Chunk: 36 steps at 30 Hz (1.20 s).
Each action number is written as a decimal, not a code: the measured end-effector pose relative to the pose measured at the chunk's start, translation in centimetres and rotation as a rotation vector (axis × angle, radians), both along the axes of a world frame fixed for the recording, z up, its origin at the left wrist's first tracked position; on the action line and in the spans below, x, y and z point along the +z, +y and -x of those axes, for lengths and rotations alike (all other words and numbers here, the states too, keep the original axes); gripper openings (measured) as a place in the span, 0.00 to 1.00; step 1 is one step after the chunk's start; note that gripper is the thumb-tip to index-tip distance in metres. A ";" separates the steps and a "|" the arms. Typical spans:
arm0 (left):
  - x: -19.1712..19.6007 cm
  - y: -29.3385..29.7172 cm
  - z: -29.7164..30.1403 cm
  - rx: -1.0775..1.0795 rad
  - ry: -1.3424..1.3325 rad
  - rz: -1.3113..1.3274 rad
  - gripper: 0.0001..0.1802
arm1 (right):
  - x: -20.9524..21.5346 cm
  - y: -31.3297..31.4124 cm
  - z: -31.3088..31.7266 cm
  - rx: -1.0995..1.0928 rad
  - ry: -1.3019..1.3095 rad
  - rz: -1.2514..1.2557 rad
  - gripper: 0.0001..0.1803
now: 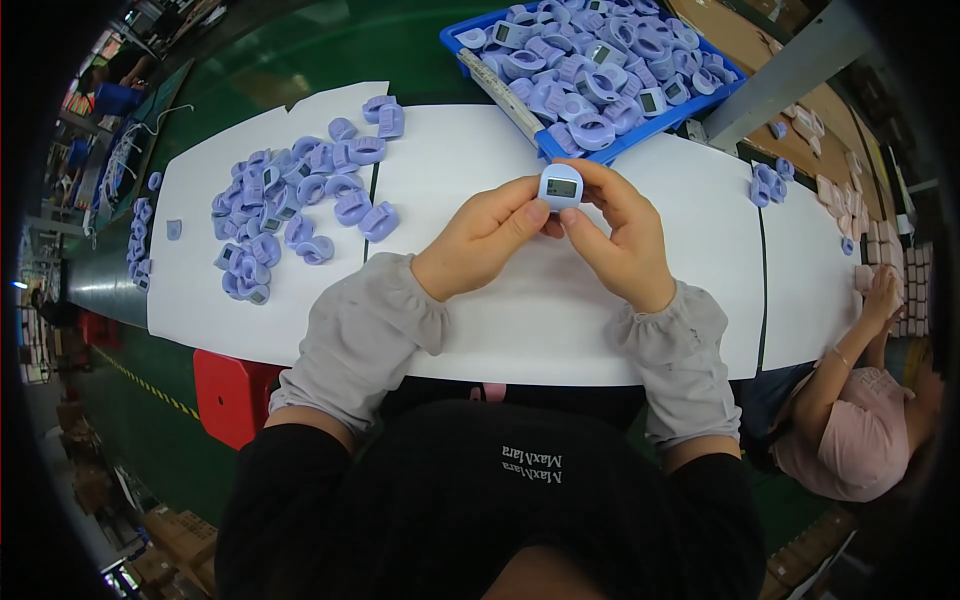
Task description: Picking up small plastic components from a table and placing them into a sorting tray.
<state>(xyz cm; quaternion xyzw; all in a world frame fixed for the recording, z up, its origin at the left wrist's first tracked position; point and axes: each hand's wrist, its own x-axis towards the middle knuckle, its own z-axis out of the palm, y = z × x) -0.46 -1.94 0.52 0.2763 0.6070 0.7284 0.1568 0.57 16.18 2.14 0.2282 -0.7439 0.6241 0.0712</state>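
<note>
Between my two hands, just in front of the blue bin, is a small lavender device with a grey display. Its display faces up at me. My left hand pinches its left side with thumb and fingers. From the other side, my right hand grips it, thumb at the lower edge and fingers around the top right. Grey sleeve covers wrap both forearms. A loose pile of similar lavender devices lies on the white table to the left, some showing their displays.
A blue bin heaped with lavender devices stands at the table's far edge, beside a grey metal post. The white tabletop spans the front. A red stool is at lower left. At right, a co-worker handles pale pink pieces.
</note>
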 end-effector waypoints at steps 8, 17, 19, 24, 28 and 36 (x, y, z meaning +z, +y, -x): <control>0.2 0.1 0.0 -0.002 0.035 0.037 0.19 | 0.0 0.0 -0.1 0.017 -0.029 0.066 0.20; 0.3 0.1 0.0 0.006 0.056 0.067 0.18 | -0.1 0.0 -0.1 0.044 -0.056 0.108 0.20; 0.4 0.1 0.0 0.013 0.059 0.066 0.18 | -0.1 0.0 -0.1 0.051 -0.059 0.123 0.21; 0.1 0.1 -0.1 -0.005 0.035 0.017 0.19 | -0.2 0.2 0.0 0.150 -0.124 0.078 0.26; 0.4 0.0 0.1 -0.018 -0.033 -0.049 0.19 | -0.8 0.4 0.3 0.178 -0.013 0.075 0.28; 0.3 -1.1 1.0 0.141 0.080 0.067 0.17 | -0.6 1.0 0.8 -0.027 -0.031 0.122 0.26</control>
